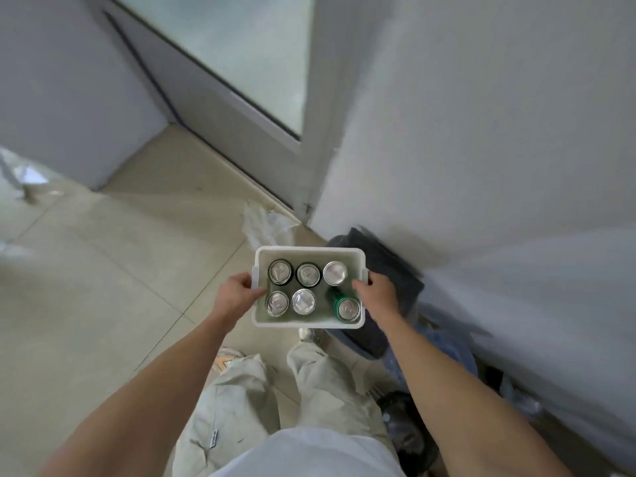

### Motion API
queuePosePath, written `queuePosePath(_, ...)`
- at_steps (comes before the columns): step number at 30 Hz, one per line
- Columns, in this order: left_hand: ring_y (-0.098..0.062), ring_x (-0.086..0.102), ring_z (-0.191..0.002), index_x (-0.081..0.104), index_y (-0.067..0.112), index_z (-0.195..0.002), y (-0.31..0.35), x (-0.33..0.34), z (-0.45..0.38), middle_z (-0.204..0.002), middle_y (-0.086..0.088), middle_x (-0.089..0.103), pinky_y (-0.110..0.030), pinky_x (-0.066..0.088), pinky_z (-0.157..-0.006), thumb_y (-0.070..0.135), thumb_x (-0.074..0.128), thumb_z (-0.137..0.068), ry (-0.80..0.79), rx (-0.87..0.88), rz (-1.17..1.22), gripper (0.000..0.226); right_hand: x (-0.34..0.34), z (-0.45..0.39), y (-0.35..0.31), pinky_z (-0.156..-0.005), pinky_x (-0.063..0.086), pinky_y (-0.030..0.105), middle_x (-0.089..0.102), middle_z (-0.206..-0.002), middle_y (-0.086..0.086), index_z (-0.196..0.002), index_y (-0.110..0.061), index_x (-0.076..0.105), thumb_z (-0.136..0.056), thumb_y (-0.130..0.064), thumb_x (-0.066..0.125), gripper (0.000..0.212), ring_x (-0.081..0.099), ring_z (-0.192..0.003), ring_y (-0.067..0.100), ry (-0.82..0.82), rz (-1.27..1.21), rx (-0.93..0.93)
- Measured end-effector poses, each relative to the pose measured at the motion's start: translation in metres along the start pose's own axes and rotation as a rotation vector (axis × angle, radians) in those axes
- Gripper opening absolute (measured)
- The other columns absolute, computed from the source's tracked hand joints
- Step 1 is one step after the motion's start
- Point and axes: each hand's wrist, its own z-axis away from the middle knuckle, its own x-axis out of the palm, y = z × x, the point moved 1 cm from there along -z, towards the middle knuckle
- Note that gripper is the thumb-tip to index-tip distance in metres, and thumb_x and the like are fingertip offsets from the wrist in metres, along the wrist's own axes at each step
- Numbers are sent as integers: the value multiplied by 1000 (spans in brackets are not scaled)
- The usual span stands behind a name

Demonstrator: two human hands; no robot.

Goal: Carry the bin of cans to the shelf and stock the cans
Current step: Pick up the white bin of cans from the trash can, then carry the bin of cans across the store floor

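A white plastic bin (308, 251) is held in front of me above the floor. Several cans stand upright inside it in two rows, their silver tops facing up; a green can (347, 308) at the near right leans slightly. My left hand (235, 293) grips the bin's left rim, thumb inside. On the opposite rim, my right hand (378, 293) holds it the same way. No shelf is in view.
A dark bin-bagged trash can (389, 270) sits on the floor under the bin's right side, against a white wall corner (330, 187). A glass-panelled door (241, 63) is ahead. Crumpled plastic (265, 222) lies on the tiled floor. Dark clutter lies at lower right.
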Motion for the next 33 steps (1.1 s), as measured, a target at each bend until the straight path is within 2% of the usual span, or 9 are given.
queuePosePath(2, -18, 50, -60, 56, 15, -63, -32, -42, 12, -61, 3, 55, -31, 37, -58, 21, 73, -72, 73, -37, 74, 20, 28, 17, -45, -65, 47, 35, 69, -79, 7, -68, -18, 63, -78, -28, 62, 13, 64, -80, 30, -45, 99, -85)
queuePosePath(9, -23, 67, -67, 63, 17, -69, -153, -184, 74, -66, 0, 69, -28, 44, -57, 40, 70, -68, 373, -183, 172, 24, 161, 99, -195, -68, 52, 32, 69, -76, 1, -77, -19, 67, -78, -34, 57, 19, 65, -77, 25, -190, 444, -398)
queuePosePath(15, -18, 68, -71, 71, 24, -74, -266, -266, 119, -67, 7, 70, -24, 44, -55, 51, 68, -71, 596, -428, 369, 27, 306, 175, -314, -55, 37, 29, 54, -61, -2, -59, -19, 50, -80, -30, 59, 26, 56, -68, 26, -396, 759, -723)
queuePosePath(18, -21, 68, -70, 72, 24, -71, -319, -300, 144, -67, 4, 71, -25, 44, -55, 49, 70, -68, 720, -543, 520, 25, 389, 219, -359, -61, 45, 32, 63, -70, 4, -64, -17, 56, -81, -31, 59, 22, 61, -73, 29, -511, 902, -866)
queuePosePath(21, -24, 67, -72, 72, 23, -73, -371, -336, 168, -72, 1, 72, -26, 44, -58, 44, 71, -68, 821, -635, 627, 22, 469, 277, -395, -67, 51, 32, 70, -78, 6, -73, -14, 62, -81, -31, 58, 20, 67, -78, 29, -600, 1027, -987)
queuePosePath(24, -25, 64, -73, 65, 23, -68, -426, -373, 196, -74, -1, 70, -26, 40, -57, 44, 72, -69, 872, -723, 721, 22, 545, 348, -420, -58, 43, 28, 65, -69, 4, -67, -13, 56, -80, -29, 57, 21, 61, -71, 28, -652, 1122, -1096)
queuePosePath(26, -23, 64, -71, 65, 23, -69, -463, -392, 212, -73, 1, 69, -26, 40, -55, 45, 71, -68, 909, -766, 787, 23, 593, 393, -429, -55, 40, 25, 68, -74, 8, -77, -10, 61, -81, -28, 56, 19, 62, -71, 32, -684, 1171, -1178)
queuePosePath(29, -25, 65, -74, 66, 22, -71, -519, -420, 229, -76, -1, 69, -27, 41, -58, 46, 70, -69, 926, -822, 864, 24, 659, 453, -436, -64, 48, 31, 70, -83, 10, -91, -13, 65, -85, -29, 53, 21, 66, -81, 34, -703, 1270, -1318)
queuePosePath(33, -28, 63, -77, 59, 20, -69, -579, -455, 251, -78, -3, 67, -29, 43, -60, 42, 68, -70, 939, -887, 940, 24, 736, 522, -440, -66, 49, 36, 65, -77, 5, -85, -15, 62, -82, -26, 50, 17, 63, -79, 33, -760, 1330, -1386)
